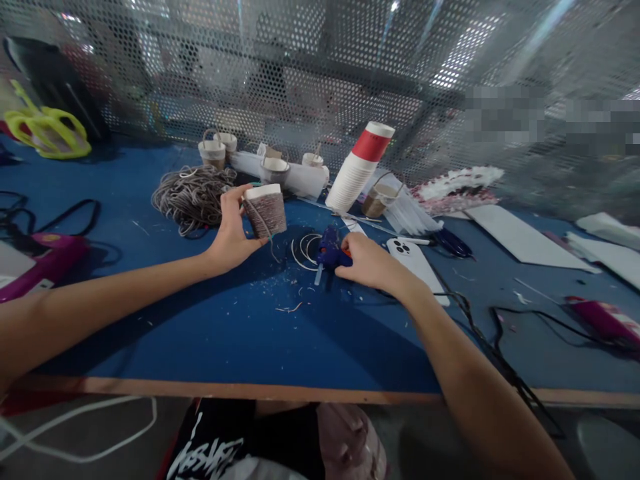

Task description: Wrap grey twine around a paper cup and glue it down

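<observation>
My left hand [235,230] grips a paper cup [266,210] wound with grey-brown cord, its white rim showing at the top. A loose cord end hangs below the cup. In my right hand [370,260] is a dark blue glue gun [330,248], with a clear glue stick poking out toward me. My fingers wrap its handle, just above the blue table. White paper rings [303,252] lie between the two hands. Behind my left hand sits a tangled heap of grey cord [193,197].
A tall leaning stack of paper cups [353,173] stands behind the glue gun. Several handled cups [213,153] line the mesh panel. A white phone [417,267] and black cables [467,313] lie to the right. Yellow scissors [50,133] are far left.
</observation>
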`<state>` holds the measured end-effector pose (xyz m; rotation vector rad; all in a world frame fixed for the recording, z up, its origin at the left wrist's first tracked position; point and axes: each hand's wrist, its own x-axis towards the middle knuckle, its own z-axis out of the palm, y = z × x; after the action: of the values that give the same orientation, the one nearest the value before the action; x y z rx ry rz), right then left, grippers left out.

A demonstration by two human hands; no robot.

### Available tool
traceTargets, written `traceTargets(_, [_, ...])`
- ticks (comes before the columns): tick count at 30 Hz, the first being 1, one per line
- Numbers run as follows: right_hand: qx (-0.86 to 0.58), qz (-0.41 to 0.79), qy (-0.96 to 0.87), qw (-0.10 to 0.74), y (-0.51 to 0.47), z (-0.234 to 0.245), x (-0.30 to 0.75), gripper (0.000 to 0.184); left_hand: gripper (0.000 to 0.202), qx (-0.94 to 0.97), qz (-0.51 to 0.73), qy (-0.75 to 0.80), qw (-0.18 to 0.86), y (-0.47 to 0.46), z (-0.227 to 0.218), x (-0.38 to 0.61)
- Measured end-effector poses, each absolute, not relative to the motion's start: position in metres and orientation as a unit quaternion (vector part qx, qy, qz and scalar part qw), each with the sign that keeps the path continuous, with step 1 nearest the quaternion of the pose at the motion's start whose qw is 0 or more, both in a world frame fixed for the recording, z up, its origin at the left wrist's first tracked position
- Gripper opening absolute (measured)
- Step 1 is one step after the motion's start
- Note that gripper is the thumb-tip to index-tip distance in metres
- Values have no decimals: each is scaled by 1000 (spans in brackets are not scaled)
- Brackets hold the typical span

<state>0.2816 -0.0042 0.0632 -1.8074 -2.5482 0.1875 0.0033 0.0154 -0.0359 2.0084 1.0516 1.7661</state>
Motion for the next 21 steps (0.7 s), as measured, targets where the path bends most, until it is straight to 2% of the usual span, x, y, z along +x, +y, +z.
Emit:
traceTargets(3, [-564,70,-811,137,1,62,285,18,94,696,598,369,144,11,-31,4])
traceTargets(6, [-532,193,-787,245,2,61,287,4,93,713,590,362,116,7,-25,6])
traceTargets(8, [-505,279,-762,294,0,61,287,13,92,728,576,361,86,5,-21,7])
traceTargets(10, [-497,247,-758,343,-3,61,287,15,92,741,565,358,60,3,-19,8])
traceTargets(12, [-500,120,-781,354,-6,62,286,12,90,748,563,349,46,1,-17,9])
traceTargets(14, [-498,13,-804,324,-8,62,287,16,87,750,566,339,48,-1,-16,9])
traceTargets(17, [-504,-1,-810,298,-8,61,287,25,85,745,572,335,72,-3,-16,8])
traceTargets(21, [-549,-33,-775,311,-2,56,289,52,86,732,582,339,101,-1,-20,6])
